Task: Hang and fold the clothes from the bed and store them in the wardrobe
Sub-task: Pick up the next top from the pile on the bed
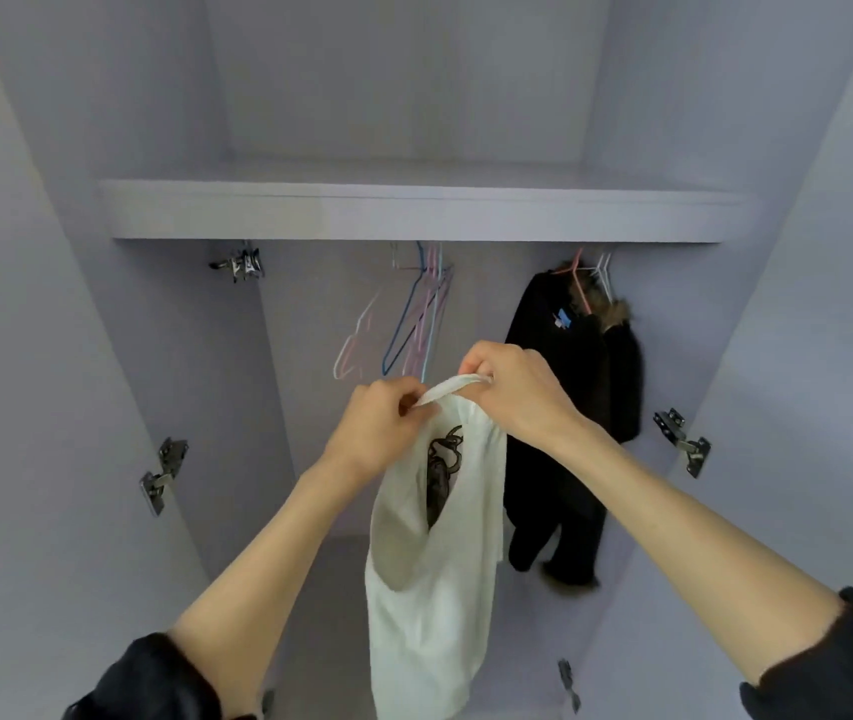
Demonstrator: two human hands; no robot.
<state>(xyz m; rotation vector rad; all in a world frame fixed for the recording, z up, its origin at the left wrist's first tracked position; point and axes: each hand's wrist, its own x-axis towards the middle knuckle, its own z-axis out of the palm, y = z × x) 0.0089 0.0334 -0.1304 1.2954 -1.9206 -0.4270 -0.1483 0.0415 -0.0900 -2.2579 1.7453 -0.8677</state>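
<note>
White top [435,589] held up at the open wardrobe [414,210], both hands pinching one shoulder strap.

Left hand [380,426] and right hand [515,389] each grip an end of the strap; the garment hangs limp between the forearms. It looks light and soft, best held by the straps. Behind hang empty hangers [409,319] and a black coat [575,407].

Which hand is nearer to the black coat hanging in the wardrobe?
Right. The right hand is just left of the black coat, holding the white top. The left hand grips the same strap farther left, with the top between it and the coat.
</note>
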